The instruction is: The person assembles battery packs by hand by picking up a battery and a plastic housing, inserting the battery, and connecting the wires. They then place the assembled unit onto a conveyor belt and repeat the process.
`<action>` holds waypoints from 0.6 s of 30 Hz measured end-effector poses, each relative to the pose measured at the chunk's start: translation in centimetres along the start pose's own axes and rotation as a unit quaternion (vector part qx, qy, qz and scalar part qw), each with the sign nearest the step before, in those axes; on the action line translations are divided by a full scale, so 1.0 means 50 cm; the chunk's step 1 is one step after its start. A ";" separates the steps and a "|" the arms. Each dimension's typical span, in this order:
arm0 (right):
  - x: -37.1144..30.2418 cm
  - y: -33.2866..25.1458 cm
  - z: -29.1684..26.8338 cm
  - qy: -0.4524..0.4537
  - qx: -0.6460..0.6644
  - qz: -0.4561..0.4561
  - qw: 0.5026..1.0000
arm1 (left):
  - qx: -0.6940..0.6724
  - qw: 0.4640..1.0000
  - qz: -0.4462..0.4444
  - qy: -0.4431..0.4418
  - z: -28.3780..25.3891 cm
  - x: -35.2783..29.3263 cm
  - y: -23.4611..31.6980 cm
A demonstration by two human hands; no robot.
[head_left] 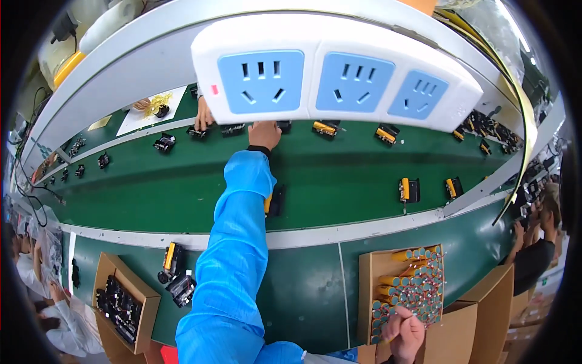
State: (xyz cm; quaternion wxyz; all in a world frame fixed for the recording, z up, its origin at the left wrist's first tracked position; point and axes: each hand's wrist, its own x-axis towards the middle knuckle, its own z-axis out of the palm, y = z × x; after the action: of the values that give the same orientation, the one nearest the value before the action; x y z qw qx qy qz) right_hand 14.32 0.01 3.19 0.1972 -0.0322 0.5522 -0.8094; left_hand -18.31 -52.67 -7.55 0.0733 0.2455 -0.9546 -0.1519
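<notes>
My left hand (265,134) reaches far forward over the green conveyor belt (339,176), its arm in a blue sleeve. The power strip's lower edge hides its fingers, beside small black housings (233,129). My right hand (405,335) is low at the right with its fingers curled together, over the near edge of a cardboard box (365,297). Whatever the fingers hold is too small to make out. Orange cylindrical batteries (393,281) with teal ends and red wires fill that box. Behind my left forearm, a black housing with a yellow battery (277,201) is partly covered.
A white power strip (312,67) with blue sockets spans the upper view. A co-worker's hand (204,115) touches a housing across the belt. Near my left arm lie a housing with a yellow battery (173,258), another black housing (180,288) and a carton (147,318) of black parts.
</notes>
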 end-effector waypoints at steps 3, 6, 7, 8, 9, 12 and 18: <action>0.017 0.011 0.050 -0.058 -0.052 0.010 0.997 | 0.007 0.998 0.058 0.018 -0.030 -0.028 -0.010; 0.014 0.017 0.063 -0.100 -0.087 0.006 0.991 | 0.030 0.993 0.100 0.048 -0.052 -0.037 -0.014; 0.009 0.016 0.060 -0.108 -0.093 0.008 0.990 | 0.052 0.991 0.111 0.060 -0.049 -0.042 -0.010; 0.017 0.016 0.060 -0.116 -0.101 0.026 0.988 | 0.074 0.989 0.113 0.059 -0.020 -0.044 -0.026; 0.006 0.015 0.052 -0.111 -0.105 0.017 0.988 | 0.068 0.988 0.120 0.065 -0.009 -0.039 -0.024; -0.037 0.015 0.025 -0.033 -0.084 0.067 0.994 | 0.240 0.933 0.248 0.105 0.026 -0.018 -0.015; -0.032 0.033 0.020 0.005 -0.052 0.056 0.997 | 0.216 0.934 0.265 0.104 0.028 -0.008 -0.015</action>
State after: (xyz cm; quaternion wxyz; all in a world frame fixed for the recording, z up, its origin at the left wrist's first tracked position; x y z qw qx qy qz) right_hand 16.53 -0.80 2.32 0.2376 -0.0067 0.5951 -0.7677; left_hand -17.92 -52.76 -9.14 0.1547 0.0079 -0.9819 0.1092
